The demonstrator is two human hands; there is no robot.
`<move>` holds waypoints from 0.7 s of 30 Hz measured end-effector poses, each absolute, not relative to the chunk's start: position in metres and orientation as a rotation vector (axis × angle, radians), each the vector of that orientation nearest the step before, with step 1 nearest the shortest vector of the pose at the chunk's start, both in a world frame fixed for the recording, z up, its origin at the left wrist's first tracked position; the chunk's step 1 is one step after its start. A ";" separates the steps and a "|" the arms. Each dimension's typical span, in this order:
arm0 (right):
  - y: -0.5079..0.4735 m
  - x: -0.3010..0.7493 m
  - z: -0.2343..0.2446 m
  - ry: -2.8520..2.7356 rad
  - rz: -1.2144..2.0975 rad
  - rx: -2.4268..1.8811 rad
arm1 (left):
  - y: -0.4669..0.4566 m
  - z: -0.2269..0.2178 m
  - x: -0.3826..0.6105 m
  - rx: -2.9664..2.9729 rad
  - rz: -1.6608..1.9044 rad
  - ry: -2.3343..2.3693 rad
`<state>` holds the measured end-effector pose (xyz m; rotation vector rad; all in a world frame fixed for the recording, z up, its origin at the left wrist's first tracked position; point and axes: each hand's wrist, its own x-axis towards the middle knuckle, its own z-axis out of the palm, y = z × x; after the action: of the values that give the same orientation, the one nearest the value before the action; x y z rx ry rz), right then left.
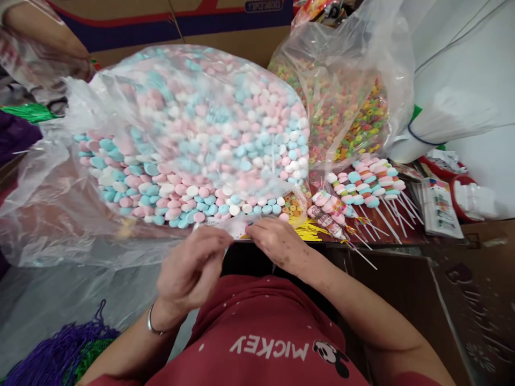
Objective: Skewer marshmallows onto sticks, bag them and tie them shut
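Your red cloth shirt faces a bulging clear-plastic bag of smooth, round marshmallows. Just before that bag, your left hand and right hand curl narrowly at thin printed film; I can't tell their grip.

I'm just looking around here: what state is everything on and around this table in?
Big sweets bag: well filled, open toward the person.
Ring-candy bag: partly filled, plastic loose above.
Bare candy sticks: threaded, unwrapped, piled.
Wrapped candy sticks: in printed wrappers, lying down.
Yellow ties: loose, bunched.
White sticks: banded together, slanting.
Left hand: fingers bent, grip unclear.
Right hand: fingers drawn together, grip unclear.
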<state>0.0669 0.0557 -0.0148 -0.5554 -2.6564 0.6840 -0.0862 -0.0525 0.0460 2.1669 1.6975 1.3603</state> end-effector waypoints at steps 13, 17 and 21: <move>0.064 0.036 -0.025 -2.759 0.448 -0.660 | -0.040 -0.002 -0.120 2.266 1.072 1.917; 0.066 0.040 -0.028 -2.687 0.298 -0.622 | -0.028 -0.003 -0.124 2.461 0.965 1.815; 0.065 0.049 -0.025 -2.513 0.110 -0.537 | -0.018 0.007 -0.119 2.543 0.690 1.871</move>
<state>0.0491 0.0654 -0.0246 -0.5369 -2.5131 0.1102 -0.1192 -0.0178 0.0066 2.5431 1.8710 0.6901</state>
